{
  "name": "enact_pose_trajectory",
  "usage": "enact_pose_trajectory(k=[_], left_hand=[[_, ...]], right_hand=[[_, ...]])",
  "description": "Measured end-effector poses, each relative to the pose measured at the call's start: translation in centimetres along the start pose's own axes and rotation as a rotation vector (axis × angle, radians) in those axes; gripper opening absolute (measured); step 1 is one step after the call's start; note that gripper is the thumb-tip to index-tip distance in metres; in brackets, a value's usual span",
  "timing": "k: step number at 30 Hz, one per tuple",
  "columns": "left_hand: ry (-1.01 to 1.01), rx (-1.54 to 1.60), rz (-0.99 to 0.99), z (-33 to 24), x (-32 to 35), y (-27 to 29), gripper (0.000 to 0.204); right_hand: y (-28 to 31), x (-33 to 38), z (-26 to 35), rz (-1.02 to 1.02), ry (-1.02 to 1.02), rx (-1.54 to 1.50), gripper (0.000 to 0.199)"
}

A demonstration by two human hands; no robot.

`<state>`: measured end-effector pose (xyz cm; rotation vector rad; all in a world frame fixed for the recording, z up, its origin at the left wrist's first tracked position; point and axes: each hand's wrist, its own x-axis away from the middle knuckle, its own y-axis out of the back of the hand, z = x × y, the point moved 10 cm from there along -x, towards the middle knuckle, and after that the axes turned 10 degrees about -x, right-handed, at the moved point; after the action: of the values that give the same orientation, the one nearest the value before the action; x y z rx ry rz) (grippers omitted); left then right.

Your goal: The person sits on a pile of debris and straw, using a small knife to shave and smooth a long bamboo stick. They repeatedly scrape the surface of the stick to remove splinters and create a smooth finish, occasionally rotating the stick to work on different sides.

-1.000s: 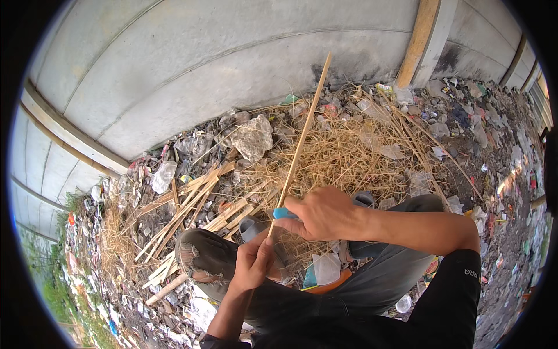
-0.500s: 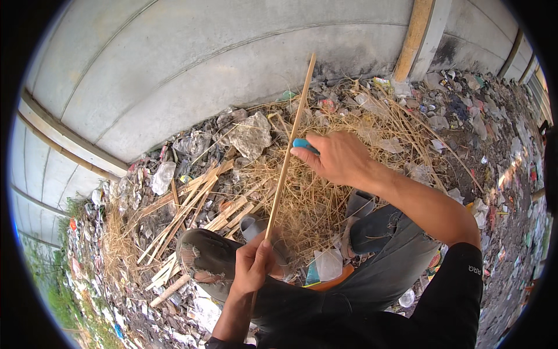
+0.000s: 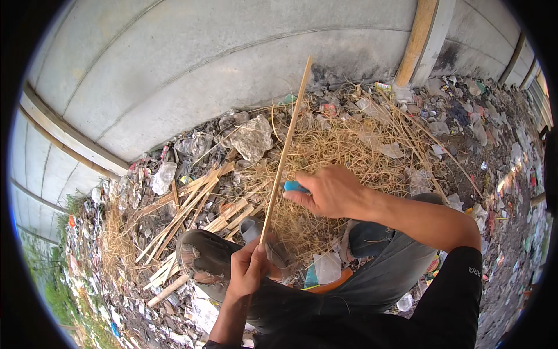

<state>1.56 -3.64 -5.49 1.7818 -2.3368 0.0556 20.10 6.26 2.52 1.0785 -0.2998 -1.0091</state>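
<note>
A long, thin bamboo strip slants up and away from me, its far end in front of the wall. My left hand is closed around its near end, just over my left knee. In my right hand is a blue-handled tool, gripped with the thumb along it and held against the strip's right side, below its middle. Whether it has a blade cannot be made out; the fingers and strip hide most of it. Beneath both hands lies a heap of straw-coloured shavings.
Split bamboo pieces lie in a pile to the left, beside a pale rock. A concrete wall with an upright post stands ahead. Litter covers the ground on the right. My bent knees frame the work.
My right hand with the blue-handled tool has slid down along the strip toward me. The left hand keeps its grip, shifted slightly left; the strip's far end has tipped a little left.
</note>
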Motion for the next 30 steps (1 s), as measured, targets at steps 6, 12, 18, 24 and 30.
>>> enact_pose_trajectory(k=[6,12,18,24,30], left_hand=[[-0.028,-0.112,0.001,0.6,1.0,0.2,0.045],[-0.075,-0.106,0.0,0.1,0.3,-0.2,0.045],[-0.08,-0.127,-0.045,-1.8,-0.9,0.7,0.046],[-0.093,-0.091,-0.012,-1.5,-1.3,-0.8,0.046],[-0.084,-0.104,-0.019,-0.4,1.0,0.1,0.046]], right_hand=[[3.8,-2.4,-5.0,-0.104,-0.172,-0.104,0.058],[-1.6,0.8,1.8,0.023,0.092,-0.016,0.058],[1.0,-1.4,-0.5,-0.109,0.084,0.017,0.054],[0.8,-0.8,0.2,-0.069,0.005,0.01,0.055],[5.6,-2.6,-4.3,-0.201,-0.107,-0.071,0.06]])
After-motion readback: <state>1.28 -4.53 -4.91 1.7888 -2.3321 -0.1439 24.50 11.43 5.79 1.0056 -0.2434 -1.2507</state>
